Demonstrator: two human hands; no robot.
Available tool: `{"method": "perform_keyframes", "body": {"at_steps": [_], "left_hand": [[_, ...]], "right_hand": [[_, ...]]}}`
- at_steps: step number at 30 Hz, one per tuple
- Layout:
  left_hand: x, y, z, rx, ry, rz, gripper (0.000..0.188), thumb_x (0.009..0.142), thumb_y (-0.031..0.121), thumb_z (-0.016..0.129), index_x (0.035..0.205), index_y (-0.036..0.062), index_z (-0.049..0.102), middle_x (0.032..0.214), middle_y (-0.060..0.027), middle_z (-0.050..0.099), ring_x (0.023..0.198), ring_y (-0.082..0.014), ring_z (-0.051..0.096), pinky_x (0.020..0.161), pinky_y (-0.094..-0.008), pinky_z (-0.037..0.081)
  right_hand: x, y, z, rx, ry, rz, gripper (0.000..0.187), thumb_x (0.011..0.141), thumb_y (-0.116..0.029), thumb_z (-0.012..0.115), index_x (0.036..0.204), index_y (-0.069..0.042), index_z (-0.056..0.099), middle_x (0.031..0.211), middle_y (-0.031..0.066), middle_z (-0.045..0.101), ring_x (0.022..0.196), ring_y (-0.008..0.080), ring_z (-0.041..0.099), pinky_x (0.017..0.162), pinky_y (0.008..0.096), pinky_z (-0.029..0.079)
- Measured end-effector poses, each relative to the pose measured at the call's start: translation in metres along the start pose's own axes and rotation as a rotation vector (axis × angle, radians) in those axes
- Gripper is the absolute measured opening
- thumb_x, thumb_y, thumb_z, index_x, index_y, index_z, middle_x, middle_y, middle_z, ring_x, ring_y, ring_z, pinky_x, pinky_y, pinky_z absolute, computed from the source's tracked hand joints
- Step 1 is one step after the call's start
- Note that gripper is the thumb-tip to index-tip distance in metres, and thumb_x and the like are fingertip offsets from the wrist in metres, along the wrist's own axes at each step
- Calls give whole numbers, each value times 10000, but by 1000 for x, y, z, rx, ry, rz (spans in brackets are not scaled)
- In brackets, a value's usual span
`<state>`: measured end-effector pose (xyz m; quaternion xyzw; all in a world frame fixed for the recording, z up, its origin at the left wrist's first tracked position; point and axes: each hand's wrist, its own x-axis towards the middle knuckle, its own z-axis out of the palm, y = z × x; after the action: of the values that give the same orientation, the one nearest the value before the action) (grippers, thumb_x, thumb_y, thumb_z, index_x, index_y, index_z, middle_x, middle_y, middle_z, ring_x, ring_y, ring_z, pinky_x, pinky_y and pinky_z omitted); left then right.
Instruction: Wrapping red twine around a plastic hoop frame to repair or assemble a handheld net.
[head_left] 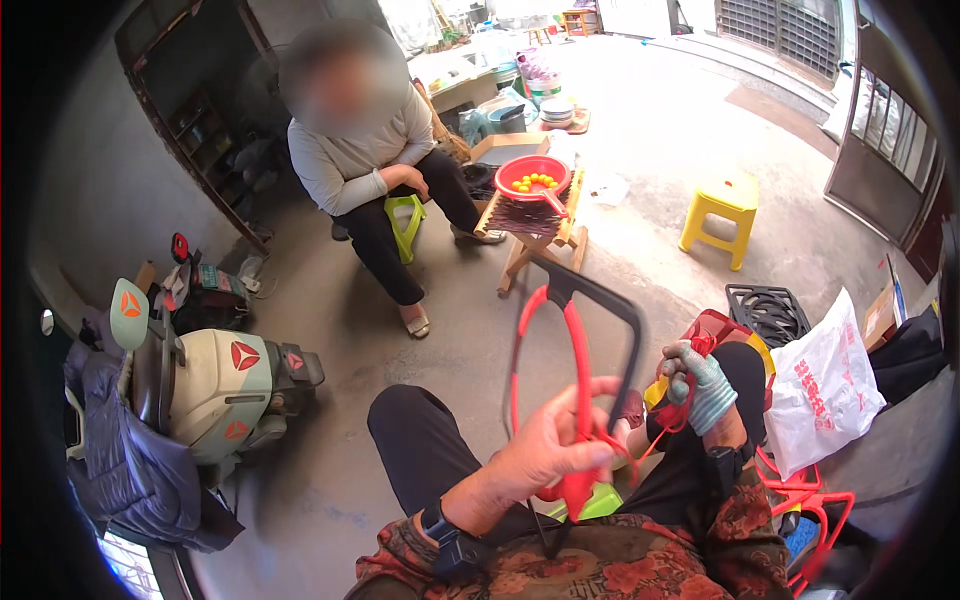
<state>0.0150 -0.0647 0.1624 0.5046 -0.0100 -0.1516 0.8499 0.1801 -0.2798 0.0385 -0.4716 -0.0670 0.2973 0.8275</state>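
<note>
My bare left hand (560, 445) is closed around a bent black frame (628, 345), whose left side and lower part are covered in red cord or strip. The frame stands up in front of my lap, with its bare black bar at the top and right. My right hand (708, 388), in a grey-green glove, is closed on a bundle of red cord (680, 410) above my right knee. A thin red strand runs from that bundle toward the lower end of the frame.
A person (350, 170) sits across from me. Beside them, a red basin (533, 178) with yellow fruit rests on a folding wooden stool. A scooter (215, 385) stands left. To the right are a yellow stool (722, 218), a white plastic bag (825, 385) and red frames (825, 510).
</note>
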Motion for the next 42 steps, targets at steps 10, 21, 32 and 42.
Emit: {"method": "perform_keyframes", "body": {"at_steps": [10,21,32,42], "left_hand": [[-22,-19,-56,-166,167,110,830,733,31,727,1426,24,270,1035,-58,552,820,-144,602,759,-315,535],[-42,-80,-55,263,459,158,723,785,-121,591,1420,32,281,1116,-80,559,1095,-191,557,946,-325,462],[-52,-91,-23,488,403,133,672,788,-7,692,1361,-4,340,1022,-59,587,962,-142,594,882,-288,493],[-26,-66,-20,553,265,139,746,822,-13,669,1438,20,250,1070,-105,547,917,-154,611,828,-295,524]], "right_hand": [[-5,-1,11,-110,64,14,317,884,-319,651,992,-24,611,754,68,616,474,91,511,424,223,421],[-30,-43,59,-524,38,-14,189,892,-202,604,931,-21,642,699,42,620,453,77,489,429,213,394],[-57,-47,29,-357,-187,-21,170,871,-177,598,905,-16,640,707,90,632,443,97,499,411,215,385],[-59,-51,29,-230,-226,-125,307,921,-315,581,988,-17,605,716,70,602,458,75,473,442,204,377]]}}
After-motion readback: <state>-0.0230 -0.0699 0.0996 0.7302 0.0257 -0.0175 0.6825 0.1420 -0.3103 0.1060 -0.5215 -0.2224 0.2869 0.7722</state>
